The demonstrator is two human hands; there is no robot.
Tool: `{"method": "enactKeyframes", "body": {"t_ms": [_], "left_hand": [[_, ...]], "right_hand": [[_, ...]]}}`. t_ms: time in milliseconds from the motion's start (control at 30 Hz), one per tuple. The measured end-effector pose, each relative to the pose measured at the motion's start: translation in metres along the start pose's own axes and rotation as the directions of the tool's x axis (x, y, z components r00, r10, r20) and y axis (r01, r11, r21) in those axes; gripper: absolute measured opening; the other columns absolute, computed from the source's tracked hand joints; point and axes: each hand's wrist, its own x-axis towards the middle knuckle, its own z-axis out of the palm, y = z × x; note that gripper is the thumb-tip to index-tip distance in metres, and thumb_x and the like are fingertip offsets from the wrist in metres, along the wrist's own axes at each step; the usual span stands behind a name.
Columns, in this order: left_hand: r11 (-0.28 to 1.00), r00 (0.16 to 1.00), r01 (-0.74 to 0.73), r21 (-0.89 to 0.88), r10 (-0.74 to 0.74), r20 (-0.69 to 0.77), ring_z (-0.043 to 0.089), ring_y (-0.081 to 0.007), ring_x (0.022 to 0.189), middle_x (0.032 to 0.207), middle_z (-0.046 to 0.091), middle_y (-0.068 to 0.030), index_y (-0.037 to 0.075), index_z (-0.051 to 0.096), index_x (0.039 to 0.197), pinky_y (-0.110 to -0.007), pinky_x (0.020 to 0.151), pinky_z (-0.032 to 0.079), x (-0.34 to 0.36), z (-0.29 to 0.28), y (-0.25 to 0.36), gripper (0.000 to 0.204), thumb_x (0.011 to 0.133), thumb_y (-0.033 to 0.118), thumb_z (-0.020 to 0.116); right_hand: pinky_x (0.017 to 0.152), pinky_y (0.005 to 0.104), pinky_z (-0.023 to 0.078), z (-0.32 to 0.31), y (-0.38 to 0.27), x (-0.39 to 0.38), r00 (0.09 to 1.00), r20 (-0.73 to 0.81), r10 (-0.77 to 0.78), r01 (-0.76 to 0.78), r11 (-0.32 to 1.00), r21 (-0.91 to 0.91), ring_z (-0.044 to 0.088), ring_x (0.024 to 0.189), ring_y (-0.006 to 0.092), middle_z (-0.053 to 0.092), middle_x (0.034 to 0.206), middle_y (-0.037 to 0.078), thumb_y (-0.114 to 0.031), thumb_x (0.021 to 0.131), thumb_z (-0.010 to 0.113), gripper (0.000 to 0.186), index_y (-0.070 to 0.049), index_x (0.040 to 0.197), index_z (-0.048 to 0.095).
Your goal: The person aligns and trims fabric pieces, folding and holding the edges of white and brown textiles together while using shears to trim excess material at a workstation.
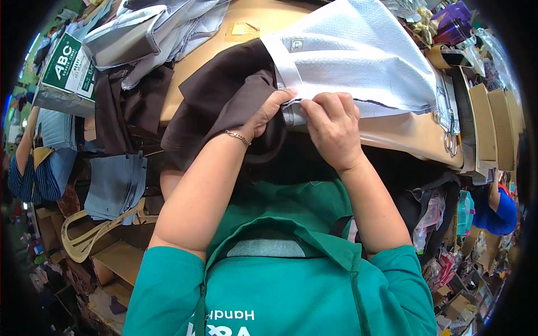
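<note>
A white textured fabric piece (358,61) lies on the tan work surface, with a white band and a small square tag near its left end. Dark brown cloth (224,95) is joined to it and bunches toward me on the left. My left hand (268,112) is closed on the brown cloth, its thumb pressing at the seam where the cloth meets the white piece. Just right of it, my right hand (334,126) is closed with fingertips pinching the dark-lined lower edge of the white piece. Whether a thread is between those fingertips is too small to tell.
Scissors (450,140) hang at the tan surface's (392,134) right end, beside cardboard pieces (487,123). Folded white fabric (162,33) and a green-and-white box (67,70) stand left. Grey panels (115,185) are stacked lower left. Other people show at both sides.
</note>
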Motion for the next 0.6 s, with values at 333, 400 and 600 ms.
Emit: {"method": "enactKeyframes", "body": {"t_ms": [333,400,600], "left_hand": [[0.997,0.983,-0.068,0.031,0.072,-0.171,0.047,-0.0127,0.046,0.065,0.055,-0.0058,0.001,0.053,0.095,-0.03,0.039,0.035,-0.018,0.007,0.018,0.028,0.083,0.026,0.06],[0.965,0.975,0.136,0.224,-0.09,-0.204,0.053,-0.0142,0.064,0.078,0.058,-0.0072,0.002,0.056,0.096,-0.029,0.054,0.042,-0.037,0.016,0.049,0.025,0.082,0.022,0.061],[0.964,0.97,-0.028,0.264,0.089,-0.225,0.055,-0.0144,0.074,0.085,0.06,-0.0088,0.003,0.058,0.101,-0.029,0.061,0.044,-0.063,0.017,0.038,0.029,0.078,0.021,0.064]], "right_hand": [[0.073,0.0301,0.034,0.006,-0.011,0.005,0.996,0.006,0.093,-0.091,0.989,-0.119,0.047,0.084,0.0165,0.047,0.083,-0.004,-0.014,0.067,0.059,0.016,-0.017,0.082,0.06],[0.073,0.0301,0.033,0.009,-0.006,-0.005,0.997,-0.021,0.068,-0.07,0.991,-0.111,0.047,0.085,0.0161,0.048,0.083,-0.005,-0.014,0.066,0.059,0.017,-0.018,0.082,0.061],[0.075,0.0309,0.032,0.0,-0.019,-0.014,0.993,0.044,0.112,-0.106,0.987,-0.12,0.047,0.086,0.0155,0.049,0.085,-0.006,-0.014,0.067,0.06,0.019,-0.017,0.085,0.062]]}}
